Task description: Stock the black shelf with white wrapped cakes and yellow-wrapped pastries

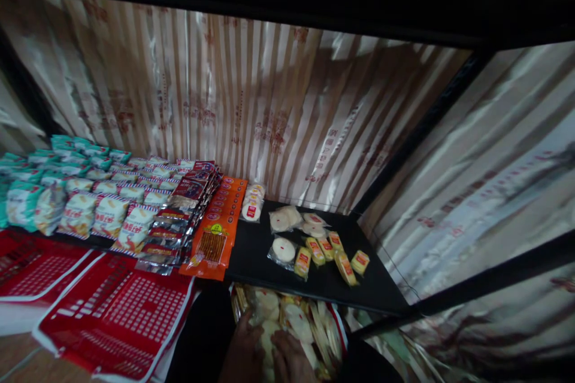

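Note:
At the bottom of the head view, both my hands reach into a red, white-edged container (342, 335) full of wrapped pale round crackers (296, 320) and yellow packets. My left hand (246, 344) curls against the left side of a stack of wrapped round crackers (268, 344). On the stack's other side, my right hand (290, 356) has its fingers bent over the wrappers. Dim light and blur hide the exact finger contact. Above the container, on the black shelf (256, 257), lie more clear-wrapped round crackers (283, 249) and several small yellow packets (344, 266).
Left along the shelf stand orange snack bags (220, 227), dark red packets (179, 215), white snack bags (110, 213) and green-topped bags (24, 203). Red baskets (119, 305) sit below. A black post (417, 125) and striped sheeting (269, 102) bound the shelf.

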Motion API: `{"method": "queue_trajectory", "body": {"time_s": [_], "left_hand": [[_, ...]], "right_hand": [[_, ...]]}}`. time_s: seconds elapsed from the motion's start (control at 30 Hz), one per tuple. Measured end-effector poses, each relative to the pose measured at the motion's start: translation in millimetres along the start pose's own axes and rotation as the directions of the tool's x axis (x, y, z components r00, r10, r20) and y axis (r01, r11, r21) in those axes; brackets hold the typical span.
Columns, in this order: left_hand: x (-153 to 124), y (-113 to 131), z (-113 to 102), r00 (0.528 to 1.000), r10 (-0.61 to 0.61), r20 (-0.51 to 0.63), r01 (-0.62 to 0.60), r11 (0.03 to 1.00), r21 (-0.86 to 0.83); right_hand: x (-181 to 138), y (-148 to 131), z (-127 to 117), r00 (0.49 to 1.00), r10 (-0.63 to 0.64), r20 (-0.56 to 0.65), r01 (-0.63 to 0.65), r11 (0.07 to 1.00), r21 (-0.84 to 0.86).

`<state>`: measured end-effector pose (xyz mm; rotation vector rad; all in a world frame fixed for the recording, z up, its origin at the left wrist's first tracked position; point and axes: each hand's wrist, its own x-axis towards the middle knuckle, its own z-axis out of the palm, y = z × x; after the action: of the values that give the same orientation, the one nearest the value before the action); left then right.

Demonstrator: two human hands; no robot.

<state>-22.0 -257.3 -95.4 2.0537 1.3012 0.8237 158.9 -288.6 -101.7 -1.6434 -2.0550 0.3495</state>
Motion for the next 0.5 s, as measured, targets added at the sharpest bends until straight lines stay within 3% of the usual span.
{"method": "queue_trajectory", "body": {"time_s": [0.13,0.23,0.5], "left_hand": [[11,12,-3,0.991,-0.137,0.005,0.136,0.98,-0.144],[15,21,-9,0.969,-0.247,0.027,0.248,0.959,-0.137],[29,38,-26,0.872,-0.453,0.188,0.466,0.884,-0.034]], "right_hand": [[2,-1,-2,1.0,0.015,0.002,-0.015,1.0,0.02],[2,3,0,0.999,0.011,0.043,-0.013,0.999,0.04],[6,1,-3,1.0,-0.008,0.009,0.007,0.995,0.095]]}}
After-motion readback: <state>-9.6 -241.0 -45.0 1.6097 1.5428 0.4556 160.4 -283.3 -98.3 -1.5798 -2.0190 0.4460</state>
